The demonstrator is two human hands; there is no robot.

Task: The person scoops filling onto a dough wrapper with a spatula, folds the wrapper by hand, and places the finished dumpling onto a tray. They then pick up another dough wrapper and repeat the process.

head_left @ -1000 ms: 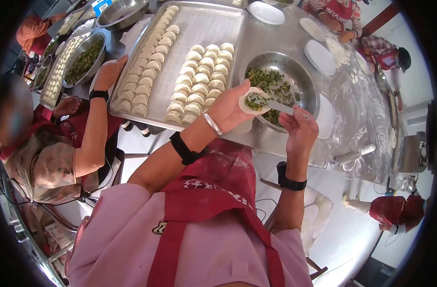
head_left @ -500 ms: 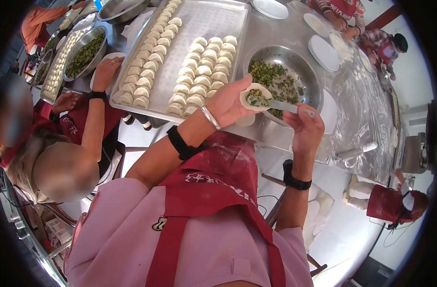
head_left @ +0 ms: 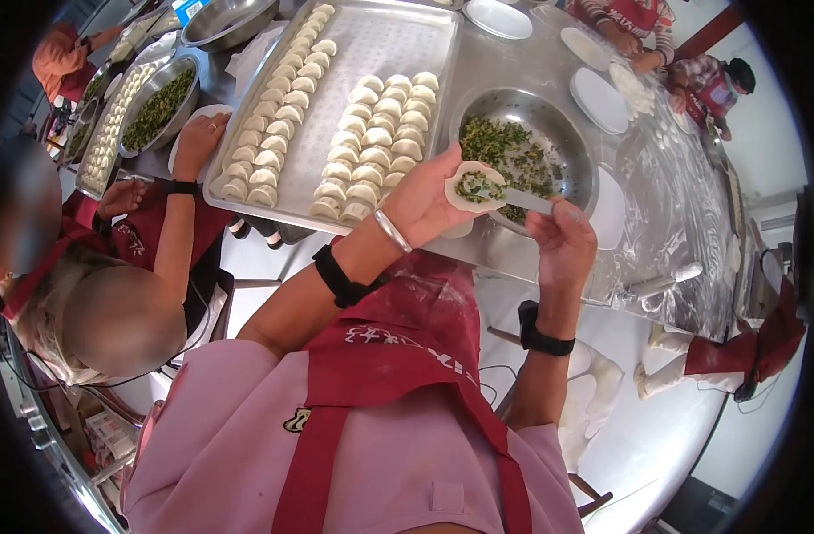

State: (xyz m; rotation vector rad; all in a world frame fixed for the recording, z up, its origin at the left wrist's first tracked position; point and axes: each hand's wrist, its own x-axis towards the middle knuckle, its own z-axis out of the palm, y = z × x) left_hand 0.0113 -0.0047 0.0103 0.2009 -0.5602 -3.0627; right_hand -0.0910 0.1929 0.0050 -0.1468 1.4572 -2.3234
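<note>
Cupping a dough skin (head_left: 492, 172) on curled left fingers (head_left: 444, 163) so the green filling (head_left: 472, 188) stays put, and pinching a flat spoon (head_left: 524, 201) in right fingers (head_left: 547, 220), right over the bowl (head_left: 591, 178).

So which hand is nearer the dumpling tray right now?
Left. The left hand, holding the dumpling wrapper, is just beside the edge of the dumpling tray; the right hand, holding the spatula, is farther off, by the filling bowl.
</note>
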